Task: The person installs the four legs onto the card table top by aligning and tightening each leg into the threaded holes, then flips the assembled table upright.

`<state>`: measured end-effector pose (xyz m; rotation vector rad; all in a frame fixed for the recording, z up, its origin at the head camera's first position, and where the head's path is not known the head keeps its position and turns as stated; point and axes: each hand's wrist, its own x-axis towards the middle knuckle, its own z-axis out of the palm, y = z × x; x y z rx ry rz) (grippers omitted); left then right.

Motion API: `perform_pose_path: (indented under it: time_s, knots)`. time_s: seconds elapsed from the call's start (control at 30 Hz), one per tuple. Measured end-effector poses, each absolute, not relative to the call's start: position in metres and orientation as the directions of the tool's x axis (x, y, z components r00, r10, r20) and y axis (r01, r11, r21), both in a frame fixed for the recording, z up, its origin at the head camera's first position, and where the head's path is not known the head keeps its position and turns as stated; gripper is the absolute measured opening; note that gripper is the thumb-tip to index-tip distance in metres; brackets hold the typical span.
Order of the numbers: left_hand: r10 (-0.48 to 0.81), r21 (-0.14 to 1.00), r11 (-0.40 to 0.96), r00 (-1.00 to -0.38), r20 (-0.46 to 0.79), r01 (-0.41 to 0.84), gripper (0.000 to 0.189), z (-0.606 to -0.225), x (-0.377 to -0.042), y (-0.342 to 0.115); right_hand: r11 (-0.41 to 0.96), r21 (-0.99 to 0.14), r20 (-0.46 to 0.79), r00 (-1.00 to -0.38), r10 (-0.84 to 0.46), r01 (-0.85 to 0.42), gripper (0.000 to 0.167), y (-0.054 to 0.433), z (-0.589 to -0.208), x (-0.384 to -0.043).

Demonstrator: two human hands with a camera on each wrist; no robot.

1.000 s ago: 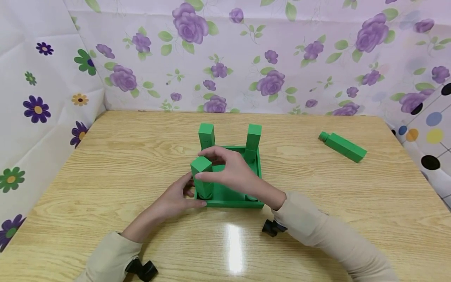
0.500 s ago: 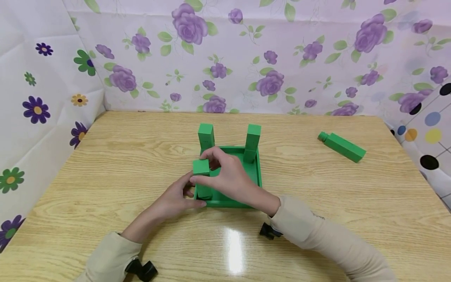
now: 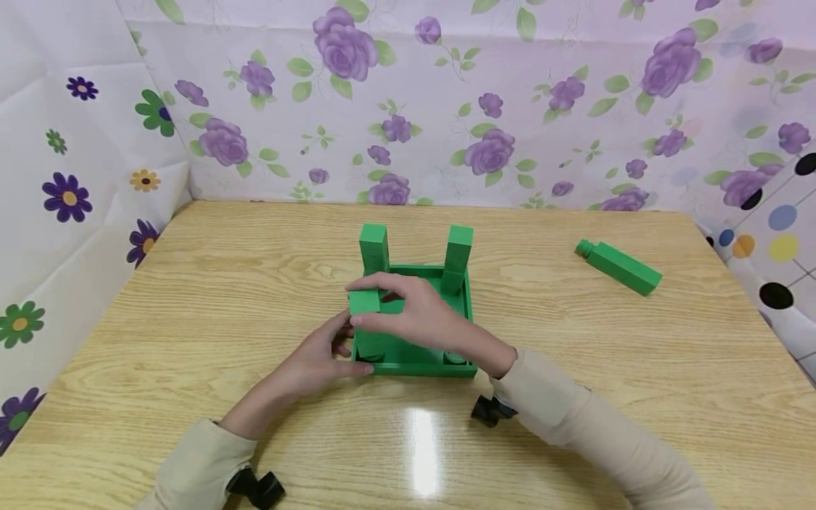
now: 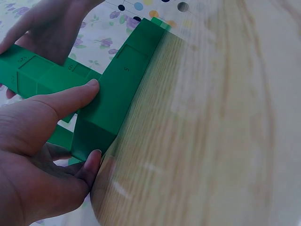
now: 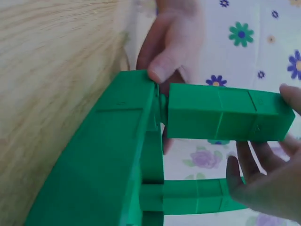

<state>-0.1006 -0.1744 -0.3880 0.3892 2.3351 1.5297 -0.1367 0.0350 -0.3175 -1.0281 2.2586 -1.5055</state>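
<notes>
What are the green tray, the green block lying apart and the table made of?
Green tray: probably hard plastic, satin, judging by crisp edges and even colour.
Green block: likely the same satin plastic, with smooth flat faces.
Table: wood or wood-look laminate; grain shows, and a bright reflection suggests a glossy coat.

A small dark sign sits on the side of the green tray; it looks like an S or a 5. The green post next to it has little marks too, but they are too fuzzy to read. The back left post has tiny marks, too small to read.
</notes>
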Motion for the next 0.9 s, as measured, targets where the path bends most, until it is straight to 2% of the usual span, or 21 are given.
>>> perform_pose_path:
  time_s: [0.13,0.27,0.43,0.63,0.9]
  knots:
    - [0.403,0.921,0.384,-0.909,-0.106,0.063,0.078,-0.389,-0.101,-0.174,0.116,-0.948,0.107,-0.638,-0.763,-0.297,0.041,0.039,-0.317,-0.147]
    - [0.412,0.926,0.372,-0.906,-0.100,0.067,0.075,-0.389,-0.101,-0.174,0.000,-0.982,0.106,-0.551,-0.828,-0.189,0.044,0.043,-0.317,-0.153]
    - [0.405,0.921,0.382,-0.909,-0.099,0.070,0.070,-0.388,-0.100,-0.174,-0.032,-0.984,0.117,-0.504,-0.856,-0.174,0.046,0.045,-0.318,-0.156]
    - [0.392,0.919,0.391,-0.913,-0.116,0.051,0.070,-0.389,-0.101,-0.174,-0.040,-0.986,0.120,-0.515,-0.848,-0.164,0.047,0.044,-0.319,-0.158]
    - [0.397,0.918,0.388,-0.913,-0.092,0.077,0.070,-0.389,-0.101,-0.175,0.069,-0.955,0.137,-0.632,-0.762,-0.290,0.045,0.040,-0.319,-0.155]
